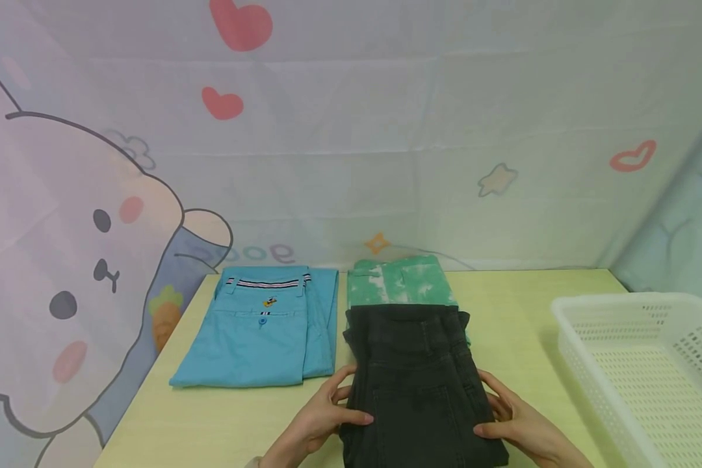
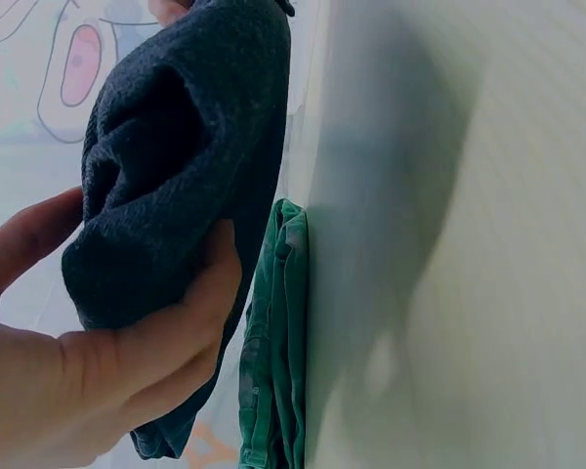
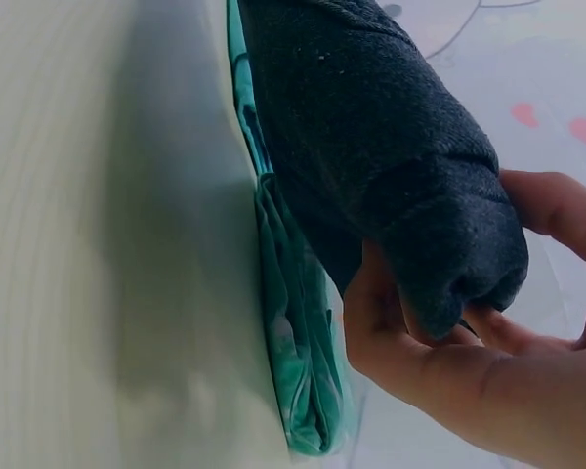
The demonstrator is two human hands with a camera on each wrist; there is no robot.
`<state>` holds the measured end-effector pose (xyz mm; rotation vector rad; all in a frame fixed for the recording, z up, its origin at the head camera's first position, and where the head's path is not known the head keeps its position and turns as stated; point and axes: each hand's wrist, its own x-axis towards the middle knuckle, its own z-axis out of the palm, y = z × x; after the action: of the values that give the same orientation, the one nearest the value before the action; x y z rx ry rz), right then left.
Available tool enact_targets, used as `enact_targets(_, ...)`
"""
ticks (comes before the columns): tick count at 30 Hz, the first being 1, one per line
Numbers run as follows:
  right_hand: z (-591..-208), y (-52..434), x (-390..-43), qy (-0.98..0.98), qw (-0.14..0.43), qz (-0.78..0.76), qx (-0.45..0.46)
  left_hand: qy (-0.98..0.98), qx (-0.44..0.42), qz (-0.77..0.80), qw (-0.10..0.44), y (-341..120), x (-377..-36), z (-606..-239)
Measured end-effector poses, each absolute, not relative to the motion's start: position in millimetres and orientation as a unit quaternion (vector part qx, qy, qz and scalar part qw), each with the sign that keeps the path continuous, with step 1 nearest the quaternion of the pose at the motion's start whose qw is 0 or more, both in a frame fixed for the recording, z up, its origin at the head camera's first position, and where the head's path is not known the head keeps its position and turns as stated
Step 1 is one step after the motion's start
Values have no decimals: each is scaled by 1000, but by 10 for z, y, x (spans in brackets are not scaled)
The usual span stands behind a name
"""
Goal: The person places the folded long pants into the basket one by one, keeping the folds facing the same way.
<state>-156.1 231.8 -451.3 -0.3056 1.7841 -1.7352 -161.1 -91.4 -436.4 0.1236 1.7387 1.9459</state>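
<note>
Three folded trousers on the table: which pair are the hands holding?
The dark grey jeans, gripped at both sides by the left hand and right hand; they lie atop the green pair, the blue pair untouched.

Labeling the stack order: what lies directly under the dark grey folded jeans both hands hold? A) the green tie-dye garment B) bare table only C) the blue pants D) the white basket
A. In the head view the dark jeans, gripped at each side by the left hand and right hand, overlap the green garment; the wrist views show green fabric beneath them.

Pale yellow table (image 1: 515, 305); cartoon rabbit backdrop (image 1: 82, 260) behind it.
</note>
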Motion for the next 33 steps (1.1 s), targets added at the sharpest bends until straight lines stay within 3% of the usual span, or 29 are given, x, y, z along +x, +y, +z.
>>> enact_targets(19, -4497, 2419, -1551, 600, 324, -699, -214, 597, 70, 742, 298, -912, -1616, -4320)
enact_targets(33, -4419, 2560, -1526, 648, 311, -672, -182, 574, 121, 748, 312, -859, -1621, -4262)
